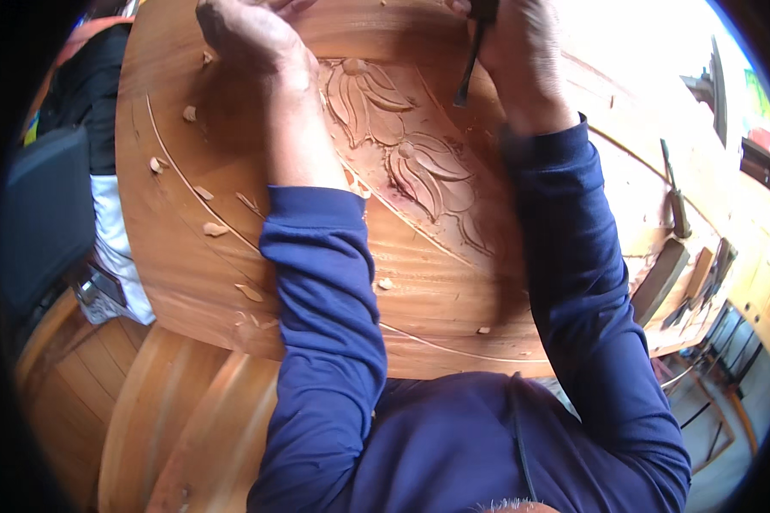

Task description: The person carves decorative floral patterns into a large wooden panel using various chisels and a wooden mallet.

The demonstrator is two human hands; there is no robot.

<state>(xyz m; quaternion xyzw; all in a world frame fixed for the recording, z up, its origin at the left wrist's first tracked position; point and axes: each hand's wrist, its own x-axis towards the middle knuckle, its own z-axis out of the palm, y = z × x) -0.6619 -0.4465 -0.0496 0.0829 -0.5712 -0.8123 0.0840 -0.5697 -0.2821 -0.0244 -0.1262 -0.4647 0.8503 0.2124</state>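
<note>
A carved wooden panel [453,282] lies under both arms, with flower and leaf shapes [428,175] cut in relief within a sunken band. My right hand [526,64] is closed round the dark handle of a chisel [468,73] at the top of the view. Its narrow metal blade points down, over the wood to the right of the carved flowers. My left hand [252,34] is bent over the panel's upper left part; its fingers are mostly cut off by the upper edge, so whether it holds anything is hidden.
Wood chips [216,229] are scattered over the panel's left side. At the right lie several carving tools, among them a slim chisel [678,209] and a wooden block [661,280]. A dark chair [47,214] stands at the left, and a curved wooden seat [184,427] is below the panel.
</note>
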